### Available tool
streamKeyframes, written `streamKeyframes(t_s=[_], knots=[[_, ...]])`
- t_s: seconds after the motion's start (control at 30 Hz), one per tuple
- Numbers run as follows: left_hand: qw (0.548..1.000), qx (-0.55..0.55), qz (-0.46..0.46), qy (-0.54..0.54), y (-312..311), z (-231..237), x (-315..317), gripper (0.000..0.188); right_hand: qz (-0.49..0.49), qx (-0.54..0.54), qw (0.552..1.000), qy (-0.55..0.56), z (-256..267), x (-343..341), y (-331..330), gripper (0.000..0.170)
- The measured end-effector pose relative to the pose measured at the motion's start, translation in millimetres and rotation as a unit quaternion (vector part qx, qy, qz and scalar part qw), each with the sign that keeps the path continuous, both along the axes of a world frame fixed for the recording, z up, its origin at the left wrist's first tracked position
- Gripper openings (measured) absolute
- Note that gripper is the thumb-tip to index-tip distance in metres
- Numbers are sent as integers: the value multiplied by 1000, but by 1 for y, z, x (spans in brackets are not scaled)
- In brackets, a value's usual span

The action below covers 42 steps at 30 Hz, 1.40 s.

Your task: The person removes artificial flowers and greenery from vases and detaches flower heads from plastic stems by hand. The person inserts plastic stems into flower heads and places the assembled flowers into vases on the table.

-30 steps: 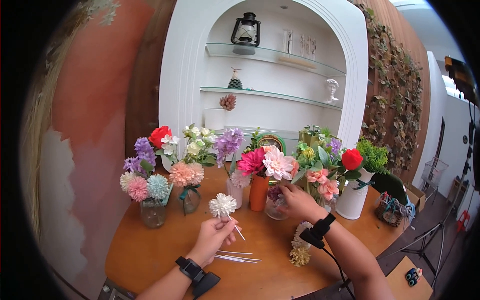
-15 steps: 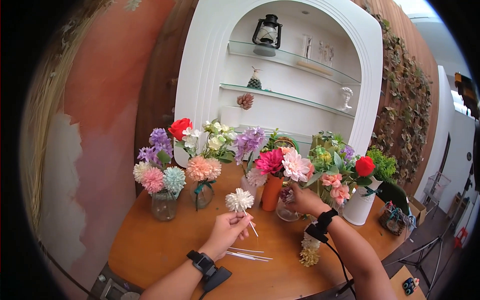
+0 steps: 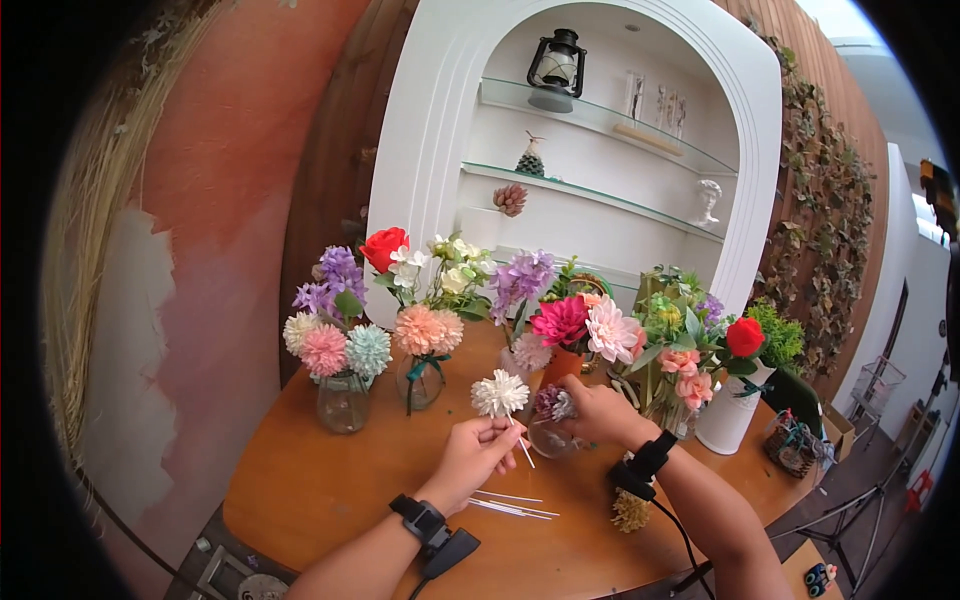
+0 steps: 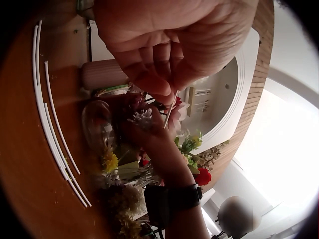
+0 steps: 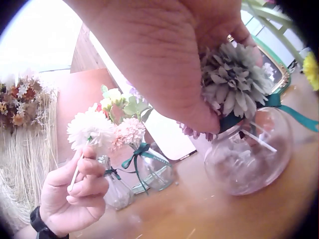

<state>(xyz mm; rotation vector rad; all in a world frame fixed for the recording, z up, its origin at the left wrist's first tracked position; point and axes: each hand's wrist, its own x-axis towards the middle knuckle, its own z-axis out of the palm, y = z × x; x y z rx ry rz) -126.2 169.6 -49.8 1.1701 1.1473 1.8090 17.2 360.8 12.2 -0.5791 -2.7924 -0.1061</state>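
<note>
My left hand pinches the thin white stem of a white artificial flower, its round bloom upright above the fingers. The right wrist view shows the same flower and hand from the side. At a small round glass vase with a green ribbon at its neck, my right hand curls its thumb and fingers around a grey-white flower. A purple flower sits beside it. White stem ends show inside the vase. The fingers on the far side are partly hidden.
Several white sticks lie on the table in front of the left hand. Behind stand filled vases, among them a glass jar, an orange vase and a white pitcher. A yellowish flower lies near the right wrist.
My right hand and the round vase have shifted left, nearer the left hand. The grey-white flower now shows beside the purple one. My left hand keeps its pinch; the head view has turned slightly.
</note>
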Motion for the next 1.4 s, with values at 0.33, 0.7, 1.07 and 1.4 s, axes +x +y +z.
streamKeyframes(t_s=[0.33,0.7,1.07,1.4], knots=[[1000,19,-7,-10,-1,-1,-1,26,55,11,998,31,12,-1,-34,60],[1000,9,-10,12,-4,-1,9,17,191,-93,960,181,85,20,-102,34],[1000,-18,-13,20,-12,9,20,16,332,-64,933,123,76,15,-78,42],[997,-33,64,-35,-7,7,12,27,142,-34,937,316,84,30,-19,36]])
